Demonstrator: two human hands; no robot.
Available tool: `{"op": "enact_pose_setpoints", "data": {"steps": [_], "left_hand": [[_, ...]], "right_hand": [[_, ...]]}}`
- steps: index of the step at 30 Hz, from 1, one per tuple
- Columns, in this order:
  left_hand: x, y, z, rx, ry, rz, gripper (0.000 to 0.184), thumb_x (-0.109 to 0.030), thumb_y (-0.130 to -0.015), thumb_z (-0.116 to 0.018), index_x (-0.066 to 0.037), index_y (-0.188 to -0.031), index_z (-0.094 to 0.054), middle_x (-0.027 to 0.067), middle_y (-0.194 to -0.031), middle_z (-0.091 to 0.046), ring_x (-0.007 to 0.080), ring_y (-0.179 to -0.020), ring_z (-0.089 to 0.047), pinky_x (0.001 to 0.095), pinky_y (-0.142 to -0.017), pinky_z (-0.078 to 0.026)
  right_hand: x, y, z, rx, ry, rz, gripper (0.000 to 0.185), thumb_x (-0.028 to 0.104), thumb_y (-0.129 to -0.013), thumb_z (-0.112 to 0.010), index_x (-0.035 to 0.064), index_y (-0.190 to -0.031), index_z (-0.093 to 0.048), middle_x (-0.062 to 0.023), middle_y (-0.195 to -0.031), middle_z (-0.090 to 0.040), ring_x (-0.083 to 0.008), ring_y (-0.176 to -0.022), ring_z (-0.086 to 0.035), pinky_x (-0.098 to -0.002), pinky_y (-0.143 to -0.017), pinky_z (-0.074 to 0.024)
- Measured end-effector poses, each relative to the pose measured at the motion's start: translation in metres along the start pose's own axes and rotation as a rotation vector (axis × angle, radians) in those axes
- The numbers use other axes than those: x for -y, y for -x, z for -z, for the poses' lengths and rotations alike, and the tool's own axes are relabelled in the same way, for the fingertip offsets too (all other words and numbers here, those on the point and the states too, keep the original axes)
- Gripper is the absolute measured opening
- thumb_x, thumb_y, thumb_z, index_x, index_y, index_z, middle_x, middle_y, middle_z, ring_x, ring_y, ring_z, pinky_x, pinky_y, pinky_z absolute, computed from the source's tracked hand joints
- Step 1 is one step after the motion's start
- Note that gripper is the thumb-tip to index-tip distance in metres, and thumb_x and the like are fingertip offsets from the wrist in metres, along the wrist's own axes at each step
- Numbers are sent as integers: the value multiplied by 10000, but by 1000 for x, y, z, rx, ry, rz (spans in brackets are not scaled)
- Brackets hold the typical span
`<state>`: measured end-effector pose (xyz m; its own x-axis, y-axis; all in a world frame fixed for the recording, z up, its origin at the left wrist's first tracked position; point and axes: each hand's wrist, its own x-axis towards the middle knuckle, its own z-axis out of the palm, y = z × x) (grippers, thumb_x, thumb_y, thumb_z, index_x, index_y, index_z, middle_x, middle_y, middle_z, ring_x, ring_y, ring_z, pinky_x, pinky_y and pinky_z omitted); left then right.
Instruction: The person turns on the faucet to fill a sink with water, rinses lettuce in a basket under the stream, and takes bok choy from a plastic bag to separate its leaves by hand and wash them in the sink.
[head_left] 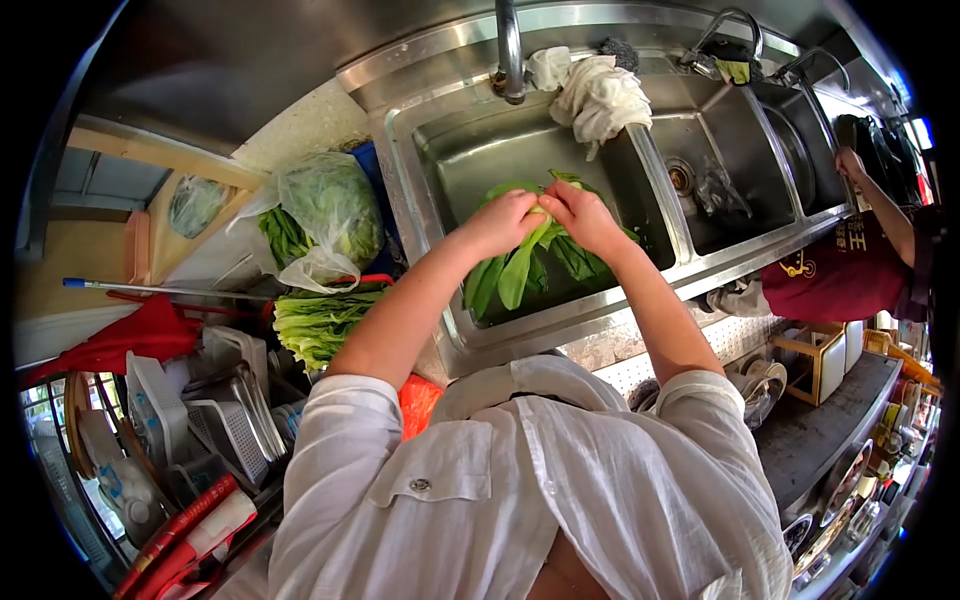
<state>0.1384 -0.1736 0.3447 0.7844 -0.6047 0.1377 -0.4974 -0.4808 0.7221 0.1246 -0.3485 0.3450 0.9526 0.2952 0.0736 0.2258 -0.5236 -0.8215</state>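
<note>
Over the left basin of the steel sink (pixel 432 170), my left hand (pixel 502 222) and my right hand (pixel 585 218) meet with fingers closed around the stem end of leafy greens (pixel 518 272). Long green leaves hang down from between them toward the basin floor. More green leaves spread behind and below my right hand. My fingertips cover the part being gripped, so its exact shape is hidden. Above the basin, a faucet (pixel 510 55) comes down from the back edge.
A white cloth (pixel 600 95) drapes over the basin divider. Bagged vegetables (pixel 330 205) and a bunch of lettuce-like greens (pixel 322 325) lie left of the sink. Another person's arm (pixel 885 205) reaches the far right basin. White plastic baskets (pixel 225 430) stand lower left.
</note>
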Motion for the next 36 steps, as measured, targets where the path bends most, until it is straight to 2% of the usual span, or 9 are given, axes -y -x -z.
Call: {"op": "enact_pose_setpoints", "data": {"steps": [2, 7, 13, 20, 22, 26, 28, 33, 36], "left_hand": [[2, -2, 9, 91, -8, -67, 222, -207, -828, -507, 11, -870, -512, 144, -794, -550, 282, -712, -549, 350, -624, -436], [-11, -6, 28, 434, 208, 246, 190, -170, -860, -434, 6, -840, -503, 64, -618, -536, 146, -522, -529, 297, -514, -437], [-13, -6, 38, 637, 213, 298, 155, -123, -832, -418, 8, -826, -502, 82, -607, -543, 163, -554, -548, 310, -530, -442], [-14, -8, 39, 590, -84, 53, 146, -120, -843, -423, -3, -847, -511, 66, -648, -553, 153, -558, -547, 292, -537, -454], [-12, -5, 40, 652, 430, 394, 171, -161, -873, -430, -18, -881, -523, 41, -705, -568, 132, -595, -564, 273, -557, -473], [-6, 0, 31, 506, 591, 424, 208, -200, -889, -436, -13, -921, -524, 32, -753, -579, 122, -654, -587, 266, -591, -492], [-14, 2, 25, 305, 1055, 567, 192, -175, -878, -461, 1, -935, -512, 31, -774, -572, 110, -662, -580, 256, -591, -488], [-3, -3, -4, 30, 393, 279, 219, -161, -781, -624, -22, -907, -511, 24, -726, -538, 87, -616, -530, 246, -532, -429], [4, -3, -8, 45, 342, 300, 186, -161, -790, -612, -30, -880, -515, 8, -705, -522, 69, -609, -495, 236, -536, -415]], "right_hand": [[4, 3, 2, 58, -59, -46, 278, 285, -838, -532, 8, -856, -527, -183, -710, -560, -339, -658, -537, -376, -594, -420], [-1, 4, 0, 107, -111, -6, 271, 278, -850, -518, 8, -865, -528, -174, -718, -553, -313, -657, -532, -363, -602, -421], [-1, 12, -5, 266, -318, -121, 244, 253, -873, -494, 11, -882, -518, -85, -634, -506, -160, -587, -475, -293, -561, -410], [-3, 15, -3, 333, -475, -131, 222, 235, -890, -466, 18, -903, -517, -10, -628, -459, -83, -576, -436, -224, -527, -383], [1, 18, 0, 342, -544, -163, 223, 234, -891, -463, 18, -910, -515, -10, -642, -464, -82, -579, -439, -224, -530, -386], [-2, 13, 7, 298, -655, -220, 216, 222, -897, -458, 19, -951, -508, 10, -684, -469, -67, -593, -434, -212, -539, -382], [-5, 9, 7, 240, -593, -181, 215, 215, -889, -475, 14, -958, -509, 0, -690, -479, -73, -601, -443, -218, -547, -389], [-11, 6, -10, -40, -237, -98, 244, 243, -854, -528, 5, -904, -513, -82, -651, -529, -152, -597, -497, -287, -554, -414], [-10, 5, -10, -64, -152, -169, 266, 263, -839, -547, 3, -889, -511, -111, -636, -535, -193, -602, -508, -318, -571, -417]]}}
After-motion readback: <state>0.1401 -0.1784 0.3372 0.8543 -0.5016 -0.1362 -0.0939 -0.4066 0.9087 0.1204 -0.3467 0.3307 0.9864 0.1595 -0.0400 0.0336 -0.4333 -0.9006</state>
